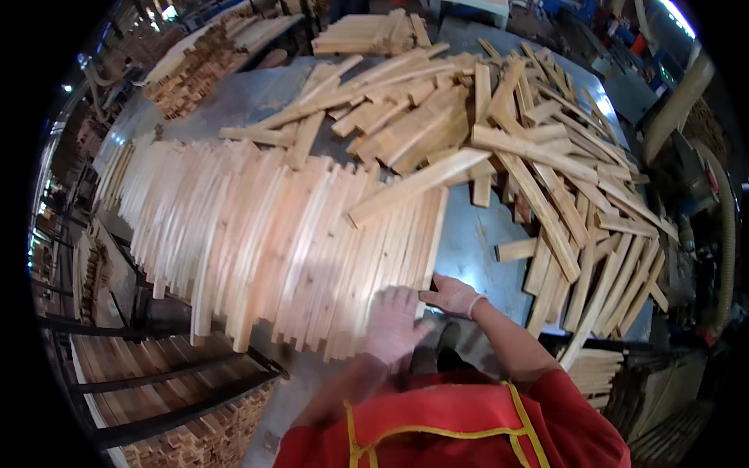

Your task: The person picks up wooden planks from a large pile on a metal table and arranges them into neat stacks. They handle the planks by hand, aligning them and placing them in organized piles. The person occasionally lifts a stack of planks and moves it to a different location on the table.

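A long metal table [468,234] carries two masses of pale wood. The larger is a tidy row of slats [265,234] laid side by side on the left half, their near ends hanging over the table's front edge. To the right and behind lies a loose heap of sticks [538,148], crossed at all angles, with one long slat [417,186] resting slantwise across the top of the row.

Both gloved hands work at the row's right near corner. The left hand [392,324] lies flat on the slat ends with its fingers spread, holding nothing (it is blurred, so finer detail is lost). The right hand [452,296] sits just beside it against the row's last slat [433,246], fingers partly curled; I cannot tell whether it grips that slat or only presses its side.

The slats look stiff, dry and light singly, though a bunch of them would be heavy and prone to slide apart. I judge that the overhanging near ends offer the best hold, pinched from both sides so the bunch stays square. Raw edges may splinter.
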### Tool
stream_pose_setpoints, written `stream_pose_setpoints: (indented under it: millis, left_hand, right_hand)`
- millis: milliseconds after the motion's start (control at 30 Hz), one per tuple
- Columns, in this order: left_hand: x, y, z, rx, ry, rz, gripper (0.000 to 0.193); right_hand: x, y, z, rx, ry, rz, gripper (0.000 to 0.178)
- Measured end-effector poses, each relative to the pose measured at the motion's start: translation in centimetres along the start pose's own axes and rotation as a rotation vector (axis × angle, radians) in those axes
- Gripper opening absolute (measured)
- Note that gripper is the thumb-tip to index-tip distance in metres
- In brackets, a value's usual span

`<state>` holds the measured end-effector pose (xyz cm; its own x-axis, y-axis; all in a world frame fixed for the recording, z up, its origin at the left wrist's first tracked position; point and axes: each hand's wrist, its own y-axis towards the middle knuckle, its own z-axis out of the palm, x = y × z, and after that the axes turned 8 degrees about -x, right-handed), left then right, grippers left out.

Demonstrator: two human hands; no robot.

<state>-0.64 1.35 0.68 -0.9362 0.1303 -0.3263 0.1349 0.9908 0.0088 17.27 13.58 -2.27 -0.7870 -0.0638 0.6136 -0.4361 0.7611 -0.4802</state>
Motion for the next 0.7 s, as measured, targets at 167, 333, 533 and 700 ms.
stream_pose_setpoints:
  millis: [167, 333, 533, 700]
  left_hand:
    - [-1.4, 0.0, -0.6, -0.05, 0.054, 0.057, 0.066]
    - [-0.7, -1.1, 2.8, 0.005, 0.173, -0.011, 0.053]
    - [-0.9, -0.7, 4.5, -0.223, 0.083, -0.004, 0.057]
    - [-0.7, -1.0, 5.8, -0.323, 0.073, -0.025, 0.056]
  right_hand:
    - [-4.6, 7.6, -4.5, -0.346, 0.75, 0.029, 0.035]
    - [-5.9, 17.2, -8.9, -0.56, 1.668, 0.292, 0.026]
    - [-5.4, 23.2, -17.7, -0.2, 1.874, 0.151, 0.022]
    - [-3.1, 15.9, -18.3, -0.272, 1.753, -0.152, 0.024]
